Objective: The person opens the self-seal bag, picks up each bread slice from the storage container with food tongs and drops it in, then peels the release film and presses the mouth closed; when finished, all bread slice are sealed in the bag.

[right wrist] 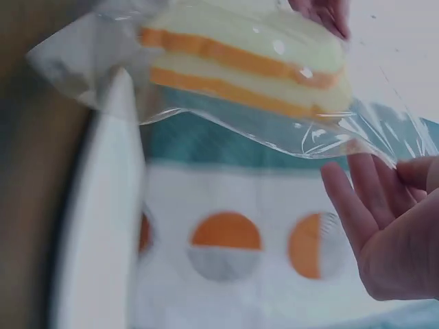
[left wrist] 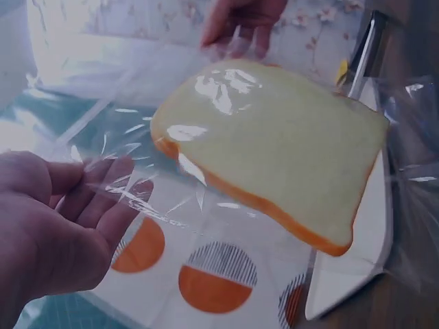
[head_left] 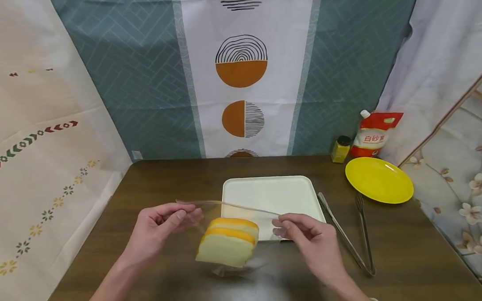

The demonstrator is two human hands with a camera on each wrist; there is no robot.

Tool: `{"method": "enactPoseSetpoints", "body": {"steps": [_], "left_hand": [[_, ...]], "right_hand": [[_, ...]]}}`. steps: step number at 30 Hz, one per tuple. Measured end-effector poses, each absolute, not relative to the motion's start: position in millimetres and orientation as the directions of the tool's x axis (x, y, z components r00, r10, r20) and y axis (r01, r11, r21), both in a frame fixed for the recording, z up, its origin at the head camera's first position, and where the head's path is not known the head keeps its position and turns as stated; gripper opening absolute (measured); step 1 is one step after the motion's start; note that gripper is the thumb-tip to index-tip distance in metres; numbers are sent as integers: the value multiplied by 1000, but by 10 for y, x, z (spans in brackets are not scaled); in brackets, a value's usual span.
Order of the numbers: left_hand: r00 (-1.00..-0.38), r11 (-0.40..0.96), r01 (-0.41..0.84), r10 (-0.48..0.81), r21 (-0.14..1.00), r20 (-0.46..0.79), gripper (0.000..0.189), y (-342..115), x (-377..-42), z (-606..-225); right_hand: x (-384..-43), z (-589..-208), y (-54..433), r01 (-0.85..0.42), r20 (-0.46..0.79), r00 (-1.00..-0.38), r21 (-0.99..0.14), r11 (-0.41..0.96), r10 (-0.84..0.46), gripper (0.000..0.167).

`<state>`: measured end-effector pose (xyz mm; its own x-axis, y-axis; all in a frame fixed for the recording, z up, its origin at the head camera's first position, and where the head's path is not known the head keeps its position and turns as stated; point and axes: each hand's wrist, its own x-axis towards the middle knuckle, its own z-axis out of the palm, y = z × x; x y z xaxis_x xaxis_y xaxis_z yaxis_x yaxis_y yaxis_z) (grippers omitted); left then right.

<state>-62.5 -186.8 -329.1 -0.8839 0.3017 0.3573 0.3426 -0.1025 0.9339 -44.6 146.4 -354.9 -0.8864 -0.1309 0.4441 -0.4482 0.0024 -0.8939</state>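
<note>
My left hand [head_left: 152, 231] and right hand [head_left: 317, 244] pinch the two top corners of a clear plastic bag [right wrist: 288, 140], its upper edge stretched between them. Two thick bread slices [head_left: 225, 252] with orange crusts and pale faces lie one against the other inside it, held up over the table. In the left wrist view the thumb and index finger grip the film beside the pale bread face [left wrist: 274, 137]. The right wrist view shows the right fingertips on the bag's corner, below both crusts. Behind the bag lies a white rectangular tray [head_left: 271, 189].
Metal tongs [head_left: 351, 247] lie spread to the right of the tray. A yellow plate [head_left: 379, 179] sits at the table's right edge. Behind it stand a yellow jar with a black lid [head_left: 340, 149] and a red and white pouch [head_left: 373, 135], against the curtain.
</note>
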Motion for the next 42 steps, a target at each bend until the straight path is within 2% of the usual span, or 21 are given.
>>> {"method": "enactPoseSetpoints", "body": {"steps": [4,9,15,20,25,33,42], "left_hand": [[-857,-130,439,237,889,457,21,-1662,-564,-3274],[-780,-103,592,177,799,601,18,-1443,-527,-3241],[-725,-127,659,157,742,671,23,-1313,-516,-3158],[-744,-103,641,160,761,649,19,-1272,-518,-3163],[-739,-115,643,167,757,653,22,-1246,-490,-3187],[-807,-77,559,177,825,563,22,-1233,-518,-3261],[-795,-54,578,191,814,576,24,-1238,-437,-3337]], "right_hand": [[-437,-3330,1665,-509,496,-857,-858,75,-142,17],[-428,-3154,1838,-567,554,-823,-815,122,-124,19],[-437,-3055,1926,-587,578,-809,-796,147,-103,21],[-409,-2999,1992,-589,581,-808,-787,183,-100,22],[-371,-3026,2054,-586,576,-810,-797,149,-106,22],[-393,-3187,2031,-517,515,-856,-843,146,-54,22],[-322,-3265,2066,-529,525,-849,-841,109,-68,22]]}}
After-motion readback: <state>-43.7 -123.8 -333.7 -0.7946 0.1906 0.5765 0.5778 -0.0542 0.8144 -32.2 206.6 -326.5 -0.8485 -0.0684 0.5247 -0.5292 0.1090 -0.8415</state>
